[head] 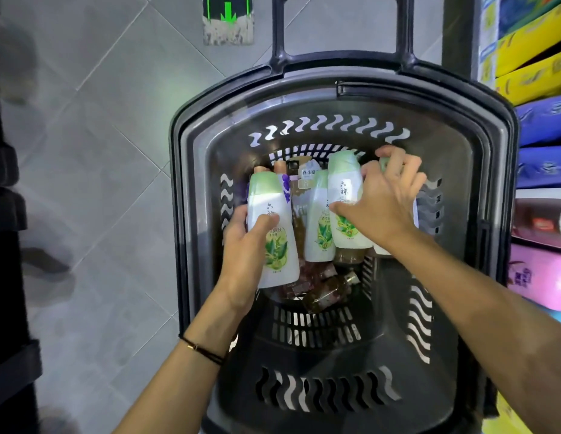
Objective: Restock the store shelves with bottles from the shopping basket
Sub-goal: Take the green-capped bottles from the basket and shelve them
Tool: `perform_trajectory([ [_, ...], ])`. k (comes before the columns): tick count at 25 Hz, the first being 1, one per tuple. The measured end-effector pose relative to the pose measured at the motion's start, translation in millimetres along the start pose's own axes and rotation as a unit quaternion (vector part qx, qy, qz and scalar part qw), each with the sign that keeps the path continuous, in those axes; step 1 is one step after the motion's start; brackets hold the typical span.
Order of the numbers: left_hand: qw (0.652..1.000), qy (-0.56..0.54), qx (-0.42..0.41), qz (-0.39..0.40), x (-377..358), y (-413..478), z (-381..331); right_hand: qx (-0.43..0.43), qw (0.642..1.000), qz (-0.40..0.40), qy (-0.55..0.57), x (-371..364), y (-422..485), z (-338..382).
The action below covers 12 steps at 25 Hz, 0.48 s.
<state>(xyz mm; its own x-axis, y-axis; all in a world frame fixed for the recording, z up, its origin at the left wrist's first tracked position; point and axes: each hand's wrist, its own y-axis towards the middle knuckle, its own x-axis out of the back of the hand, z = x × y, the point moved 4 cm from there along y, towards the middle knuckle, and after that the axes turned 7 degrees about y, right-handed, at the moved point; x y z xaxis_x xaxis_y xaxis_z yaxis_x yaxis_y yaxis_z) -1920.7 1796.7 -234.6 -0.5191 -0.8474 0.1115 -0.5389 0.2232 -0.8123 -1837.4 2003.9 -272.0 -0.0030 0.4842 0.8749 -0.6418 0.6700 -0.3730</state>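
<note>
Head view: left fingers (266, 222) wrap bottle (273, 227); right unclear.

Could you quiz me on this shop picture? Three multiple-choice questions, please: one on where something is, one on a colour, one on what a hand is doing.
1. Where do the bottles lie?
A. On the floor tiles
B. Inside the dark shopping basket
C. On a shelf

2. What colour is the top end of the bottle in the left hand?
A. Pale green
B. Red
C. Black

3. What is the right hand doing?
A. Hanging at the person's side
B. Gripping the basket handle
C. Closing on bottles in the basket

Answers:
1 B: the bottles sit within the basket's slotted walls.
2 A: the white bottle fades to pale green at its top, with a leaf picture on its label.
3 C: its fingers wrap over a second white and green bottle and another beside it.
</note>
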Motion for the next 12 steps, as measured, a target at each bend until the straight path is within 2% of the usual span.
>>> perform_trajectory([
  [3,1.0,0.016,-0.008,0.004,0,1,-6,0.052,0.997,-0.002,0.05,-3,-18,15],
  [7,0.999,0.035,-0.028,-0.006,3,-2,-17,0.029,0.979,0.052,0.193,0,-27,30],
  [10,0.997,0.056,-0.044,0.014,7,-13,-30,-0.063,0.929,0.074,0.356,22,-26,27],
  [12,0.996,0.062,-0.054,0.032,10,-29,-44,-0.092,0.893,0.088,0.432,50,-31,30],
])
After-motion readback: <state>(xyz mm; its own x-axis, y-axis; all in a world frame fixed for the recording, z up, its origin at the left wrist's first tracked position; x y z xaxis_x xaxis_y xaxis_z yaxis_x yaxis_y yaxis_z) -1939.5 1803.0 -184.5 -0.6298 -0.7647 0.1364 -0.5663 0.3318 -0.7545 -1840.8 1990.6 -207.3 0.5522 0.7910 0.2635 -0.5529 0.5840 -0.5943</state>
